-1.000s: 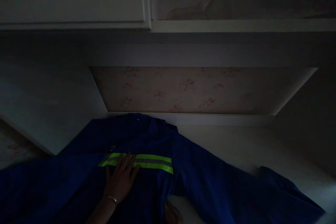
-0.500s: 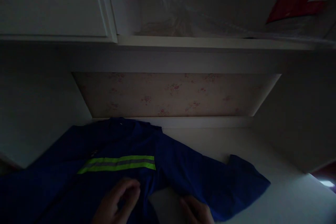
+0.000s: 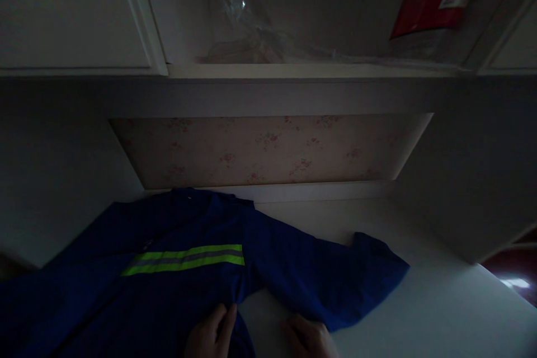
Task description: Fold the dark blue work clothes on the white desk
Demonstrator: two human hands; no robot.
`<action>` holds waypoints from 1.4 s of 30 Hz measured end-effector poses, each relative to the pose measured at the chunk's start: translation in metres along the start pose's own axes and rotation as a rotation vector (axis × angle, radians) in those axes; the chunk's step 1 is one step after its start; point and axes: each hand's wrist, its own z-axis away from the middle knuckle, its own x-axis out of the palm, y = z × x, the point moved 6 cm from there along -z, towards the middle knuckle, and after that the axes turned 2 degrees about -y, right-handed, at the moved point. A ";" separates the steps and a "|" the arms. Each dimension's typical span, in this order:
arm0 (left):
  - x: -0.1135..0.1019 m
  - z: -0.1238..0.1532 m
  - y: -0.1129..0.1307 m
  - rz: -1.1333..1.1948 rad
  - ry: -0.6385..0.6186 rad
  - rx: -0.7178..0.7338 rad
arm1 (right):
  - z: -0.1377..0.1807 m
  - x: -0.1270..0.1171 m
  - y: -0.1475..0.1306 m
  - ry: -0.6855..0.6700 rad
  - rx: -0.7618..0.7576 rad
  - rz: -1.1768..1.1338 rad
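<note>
The blue work jacket lies spread on the white table. The left hand rests on its side edge, fingers loosely extended; the right hand touches the sleeve's lower edge; whether either grips cloth, I cannot tell. Best keep the cloth flat and taut, edges aligned.

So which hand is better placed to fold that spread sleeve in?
Probably the right hand: it rests at the lower edge of the sleeve. The left hand is on the jacket body.

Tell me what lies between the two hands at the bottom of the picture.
In the head view, a bare strip of white tabletop separates the left hand, which rests on the blue jacket, from the right hand at the sleeve.
</note>
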 end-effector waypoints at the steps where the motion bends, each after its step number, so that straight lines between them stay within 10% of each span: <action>1: -0.001 0.000 0.003 0.001 0.004 0.011 | 0.001 -0.003 -0.004 -0.008 0.003 0.012; 8: -0.008 -0.001 0.014 0.136 0.050 -0.174 | 0.006 -0.008 -0.022 0.000 0.025 0.104; 42: -0.012 0.002 0.024 0.215 0.080 -0.105 | 0.006 -0.006 -0.024 -0.007 0.064 0.167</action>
